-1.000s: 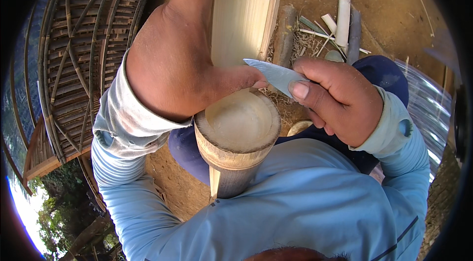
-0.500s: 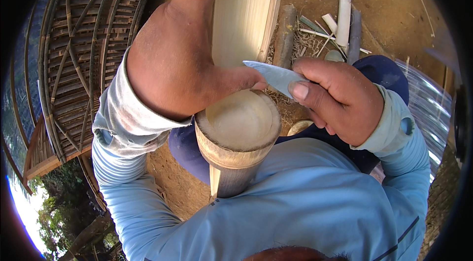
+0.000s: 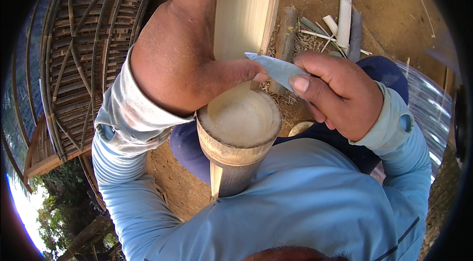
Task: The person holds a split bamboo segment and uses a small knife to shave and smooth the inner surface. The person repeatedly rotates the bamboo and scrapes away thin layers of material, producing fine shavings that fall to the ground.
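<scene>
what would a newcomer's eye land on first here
Probably the bare grey knife blade near the centre, held in the right hand with the left thumb close by it. Next, the hollow bamboo tube just below, and the pale piece above, gripped by the left hand. The slatted structure curving up the left side also stands out.

Knife blade (image 3: 275, 70): dull metal. Pale slab (image 3: 240, 22): smooth matt wood. Bamboo tube (image 3: 234, 156): rough-edged. Shirt (image 3: 300, 197): cloth.
</scene>
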Motion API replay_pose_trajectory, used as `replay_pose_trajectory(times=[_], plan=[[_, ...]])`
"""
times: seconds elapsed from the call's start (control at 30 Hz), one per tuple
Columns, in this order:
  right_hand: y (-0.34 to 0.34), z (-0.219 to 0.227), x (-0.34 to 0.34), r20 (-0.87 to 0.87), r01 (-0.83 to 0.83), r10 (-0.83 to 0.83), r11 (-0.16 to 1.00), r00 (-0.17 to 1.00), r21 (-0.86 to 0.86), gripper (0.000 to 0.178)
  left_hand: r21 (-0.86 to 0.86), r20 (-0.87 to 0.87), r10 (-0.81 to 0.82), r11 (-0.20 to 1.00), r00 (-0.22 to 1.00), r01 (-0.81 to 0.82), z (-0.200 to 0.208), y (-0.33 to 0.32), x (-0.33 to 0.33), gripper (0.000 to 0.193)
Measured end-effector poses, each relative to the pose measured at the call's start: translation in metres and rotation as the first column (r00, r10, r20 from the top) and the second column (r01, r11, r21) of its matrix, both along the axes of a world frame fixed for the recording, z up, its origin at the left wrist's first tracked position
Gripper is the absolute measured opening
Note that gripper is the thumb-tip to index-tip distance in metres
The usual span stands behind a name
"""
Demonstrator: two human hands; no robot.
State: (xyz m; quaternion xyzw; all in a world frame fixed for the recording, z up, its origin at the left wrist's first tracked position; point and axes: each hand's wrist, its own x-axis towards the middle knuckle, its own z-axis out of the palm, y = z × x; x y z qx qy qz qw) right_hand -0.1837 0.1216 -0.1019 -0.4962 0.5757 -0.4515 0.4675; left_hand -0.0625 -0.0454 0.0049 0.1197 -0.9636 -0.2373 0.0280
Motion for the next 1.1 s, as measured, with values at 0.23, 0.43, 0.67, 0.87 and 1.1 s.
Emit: replay_pose_trajectory(times=[0.23,0.43,0.67,0.87,1.1], plan=[[-0.001,0.003,-0.002,-0.03,0.0,-0.001,1.0,1.0,-0.023,0.03,0.109,0.035,-0.046,0.993,0.998,0.042,0.001,-0.019,0.001,0.074],[-0.002,-0.002,-0.002,-0.075,0.009,-0.016,0.996,0.997,-0.086,0.03,0.034,0.012,-0.006,0.999,1.0,0.005,0.004,-0.002,0.001,0.073],[-0.001,-0.005,0.0,-0.097,0.052,-0.065,0.99,0.993,-0.131,0.031,-0.076,-0.004,0.003,0.997,1.0,-0.004,-0.001,-0.003,0.0,0.072],[-0.001,-0.003,-0.002,-0.071,0.082,-0.087,0.994,0.994,-0.075,0.031,-0.011,-0.024,-0.042,0.999,0.999,0.042,0.003,-0.006,0.001,0.069],[-0.003,0.002,-0.006,-0.059,0.09,-0.091,0.996,0.994,-0.024,0.03,0.011,-0.013,0.018,1.0,1.0,-0.018,-0.006,-0.013,0.004,0.069]])
